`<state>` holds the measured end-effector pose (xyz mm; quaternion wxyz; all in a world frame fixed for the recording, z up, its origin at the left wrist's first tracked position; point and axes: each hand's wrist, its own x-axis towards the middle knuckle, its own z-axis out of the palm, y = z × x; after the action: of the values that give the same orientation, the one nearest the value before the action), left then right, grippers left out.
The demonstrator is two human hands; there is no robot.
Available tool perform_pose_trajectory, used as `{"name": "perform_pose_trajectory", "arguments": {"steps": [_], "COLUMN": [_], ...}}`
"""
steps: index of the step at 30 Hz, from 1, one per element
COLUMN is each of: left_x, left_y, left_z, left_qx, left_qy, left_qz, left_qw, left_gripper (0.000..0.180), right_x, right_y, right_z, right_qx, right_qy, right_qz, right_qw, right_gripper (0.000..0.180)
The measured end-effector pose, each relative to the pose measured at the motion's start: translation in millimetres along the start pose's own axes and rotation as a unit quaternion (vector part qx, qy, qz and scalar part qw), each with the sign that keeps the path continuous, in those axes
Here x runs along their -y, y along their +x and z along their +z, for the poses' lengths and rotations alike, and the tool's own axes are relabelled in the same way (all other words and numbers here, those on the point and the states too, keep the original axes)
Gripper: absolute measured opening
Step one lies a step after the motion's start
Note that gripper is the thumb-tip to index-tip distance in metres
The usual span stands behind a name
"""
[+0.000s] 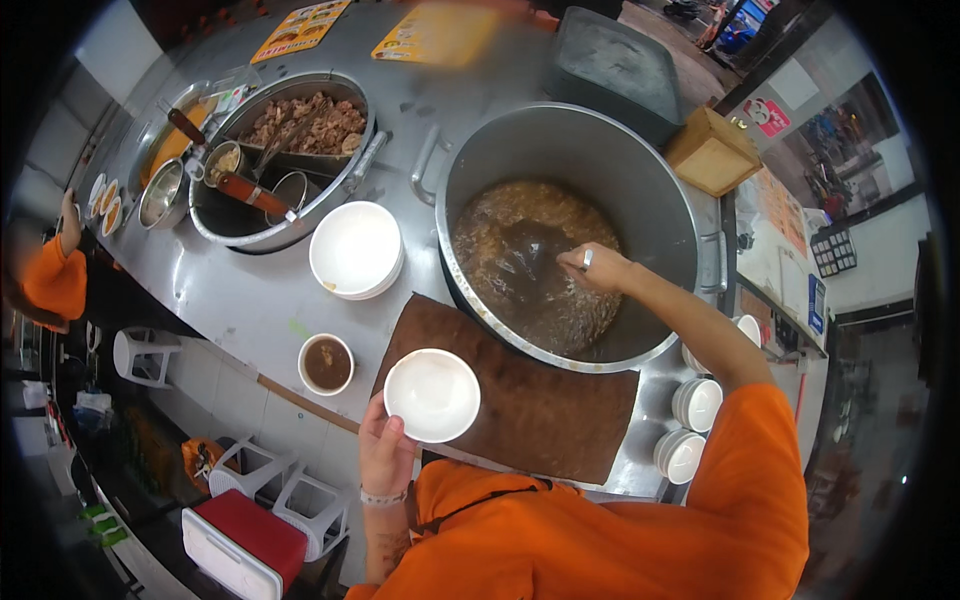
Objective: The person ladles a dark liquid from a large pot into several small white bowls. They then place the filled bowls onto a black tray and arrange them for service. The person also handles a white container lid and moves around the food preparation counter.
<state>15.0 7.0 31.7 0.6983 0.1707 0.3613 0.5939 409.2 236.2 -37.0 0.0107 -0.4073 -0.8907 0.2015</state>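
Observation:
My left hand grips a small white bowl by its near rim, thumb against the edge. Nothing shows inside it. The bowl is above a brown cloth at the front of the big pot. My right hand reaches over the rim of the large metal pot, its fingers closed low above brown, rippling broth. What those fingers hold is hidden by the hand and the broth. Left of the pot are a stack of white bowls and a white cup of brown soup.
A divided metal pot with chopped meat and handled tools stands at the back left, beside a metal bowl. Stacked white cups line the right edge. A wooden box is behind. Another person's orange sleeve shows far left.

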Motion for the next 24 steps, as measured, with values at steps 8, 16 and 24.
{"name": "perform_pose_trajectory", "arguments": {"steps": [8, 16, 24], "left_x": [11.0, 15.8, 12.0], "left_y": [-0.9, -5.4, -4.3], "left_z": [-9.3, -9.1, -12.6], "left_qx": [-0.011, -0.030, -0.019], "left_qy": [-0.024, -0.036, -0.022], "left_qz": [-0.046, -0.050, -0.052], "left_qw": [0.999, 0.998, 0.998], "left_gripper": [0.047, 0.047, 0.051], "right_x": [-8.1, 11.8, 19.4], "right_y": [31.1, 11.0, -22.3], "right_z": [21.3, 11.7, -15.8], "right_qx": [-0.093, -0.001, 0.004], "right_qy": [-0.009, 0.040, 0.096], "right_qz": [-0.037, -0.049, 0.021], "right_qw": [0.995, 0.998, 0.995], "right_gripper": [0.011, 0.016, 0.013]}}
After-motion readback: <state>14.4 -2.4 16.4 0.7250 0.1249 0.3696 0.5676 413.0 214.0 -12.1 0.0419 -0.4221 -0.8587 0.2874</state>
